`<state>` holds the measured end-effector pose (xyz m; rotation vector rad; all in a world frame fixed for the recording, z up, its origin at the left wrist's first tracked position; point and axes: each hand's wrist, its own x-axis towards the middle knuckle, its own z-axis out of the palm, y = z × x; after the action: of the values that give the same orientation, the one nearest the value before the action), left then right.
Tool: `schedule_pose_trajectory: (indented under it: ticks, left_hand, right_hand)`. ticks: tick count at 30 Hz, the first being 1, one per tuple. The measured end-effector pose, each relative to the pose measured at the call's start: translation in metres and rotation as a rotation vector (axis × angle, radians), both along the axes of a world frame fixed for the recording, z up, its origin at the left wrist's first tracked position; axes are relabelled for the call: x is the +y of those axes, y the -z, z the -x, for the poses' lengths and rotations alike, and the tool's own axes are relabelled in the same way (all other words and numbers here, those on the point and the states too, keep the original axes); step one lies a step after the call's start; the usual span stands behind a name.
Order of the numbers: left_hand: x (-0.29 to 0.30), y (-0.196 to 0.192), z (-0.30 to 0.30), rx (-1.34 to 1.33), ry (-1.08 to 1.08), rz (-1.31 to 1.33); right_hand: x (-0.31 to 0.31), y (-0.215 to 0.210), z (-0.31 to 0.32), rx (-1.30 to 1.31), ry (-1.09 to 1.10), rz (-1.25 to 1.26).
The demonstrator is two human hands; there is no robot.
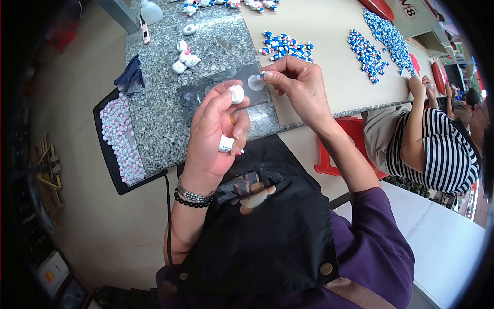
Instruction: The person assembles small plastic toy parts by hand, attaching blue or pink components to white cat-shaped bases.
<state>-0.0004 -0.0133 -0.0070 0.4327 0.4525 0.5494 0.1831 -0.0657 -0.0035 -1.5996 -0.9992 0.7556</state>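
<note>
My left hand (210, 129) is closed around small white moulded pieces. One rounded white piece (236, 94) sits between thumb and forefinger, and another white piece (225, 143) with dark marks is tucked under the lower fingers. My right hand (303, 87) pinches a tiny blue-and-yellow piece (263, 75), mostly covered by the fingertips. Just below that pinch, a small clear round dish (256, 82) rests on a dark grey mat (247, 72). Several white pieces (186, 57) with pink parts stand on the speckled stone tabletop (159, 98) beyond my left hand.
A pile of blue-and-white figures (288, 47) lies past my right hand, with more heaps (366, 54) farther right. A black tray (105, 149) of white-and-pink pieces is at the left edge. A dark cloth (130, 75) lies nearby. A person in stripes (437, 149) sits at right.
</note>
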Motion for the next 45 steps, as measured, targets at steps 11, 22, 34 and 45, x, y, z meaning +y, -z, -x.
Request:
schedule_pose_trajectory:
  ticks: [11,22,34,45]
  left_hand:
    - [-0.005,0.000,-0.012,0.088,-0.168,-0.275]
    - [-0.007,0.010,-0.010,0.146,-0.253,-0.578]
    - [0.014,0.005,-0.014,0.357,-0.193,-0.915]
    - [0.086,-0.004,-0.033,1.330,0.020,-1.731]
  right_hand:
    - [-0.006,-0.024,0.027,0.362,-0.032,-0.215]
    - [-0.011,-0.017,0.033,0.152,-0.040,-0.211]
    - [-0.006,-0.005,0.023,-0.083,-0.008,-0.328]
    - [-0.017,0.018,-0.093,-0.919,0.108,0.040]
